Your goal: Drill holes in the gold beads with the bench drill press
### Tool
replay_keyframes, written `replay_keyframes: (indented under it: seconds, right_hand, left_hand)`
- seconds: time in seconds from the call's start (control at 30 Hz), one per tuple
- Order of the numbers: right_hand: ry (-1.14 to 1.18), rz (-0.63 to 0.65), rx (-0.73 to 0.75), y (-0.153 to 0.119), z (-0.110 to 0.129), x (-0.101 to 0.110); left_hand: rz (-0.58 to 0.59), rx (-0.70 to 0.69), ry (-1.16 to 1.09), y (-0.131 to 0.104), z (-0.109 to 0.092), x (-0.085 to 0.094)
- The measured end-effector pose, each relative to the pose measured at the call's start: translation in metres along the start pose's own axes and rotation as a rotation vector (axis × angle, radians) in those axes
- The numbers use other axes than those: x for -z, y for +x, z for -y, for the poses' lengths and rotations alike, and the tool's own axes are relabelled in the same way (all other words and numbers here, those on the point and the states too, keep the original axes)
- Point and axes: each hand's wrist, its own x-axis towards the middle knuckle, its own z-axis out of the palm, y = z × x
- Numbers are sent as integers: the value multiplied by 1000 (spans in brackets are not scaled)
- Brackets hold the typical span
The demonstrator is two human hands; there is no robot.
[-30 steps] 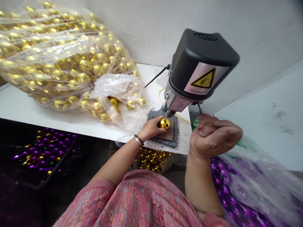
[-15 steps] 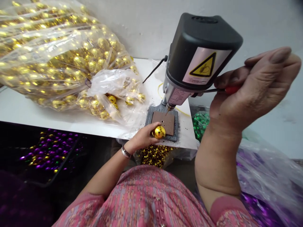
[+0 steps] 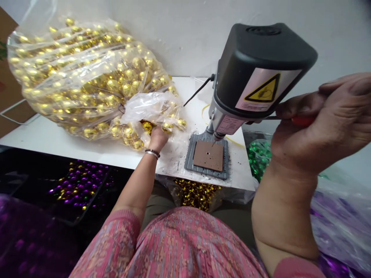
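My left hand (image 3: 159,138) is at the mouth of a clear plastic bag (image 3: 136,105) of shiny gold balls (image 3: 113,85). Its fingers are hidden among the plastic and the balls, so any ball in them cannot be made out. A gold ball (image 3: 147,126) shows right beside the hand. On the right, my right hand (image 3: 330,116) is closed around the red-handled lever (image 3: 303,121) of a small black bench drill press (image 3: 261,69). Below the bit lies a brown square plate (image 3: 208,156) with a small hole, on the grey ribbed base (image 3: 189,162). No ball sits on the plate.
Dark shavings lie around the base on the white table (image 3: 116,154). Under the table edge is an open bag of gold pieces (image 3: 198,195). Green balls (image 3: 259,156) and a purple-filled bag (image 3: 342,227) are at right; purple and gold balls (image 3: 79,185) lie low at left.
My left hand has moved left from the plate, where it held a gold ball, to the bag's mouth. That ball is no longer at the plate. My right hand stays on the lever.
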Motion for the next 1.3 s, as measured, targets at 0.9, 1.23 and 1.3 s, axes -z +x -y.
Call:
replay_keyframes:
  seconds: [0.9,1.23,1.3]
  right_hand:
    - [32,151,226,3,-16,11]
    - [-3,175,226,1,-17,13]
    - [-23,152,223,2,-17,11]
  left_hand:
    - [-13,71,-15,33,-22,-29]
    - [297,-297,-176,-27,-15,3]
    - [478,-323,-499,-47,-11,8]
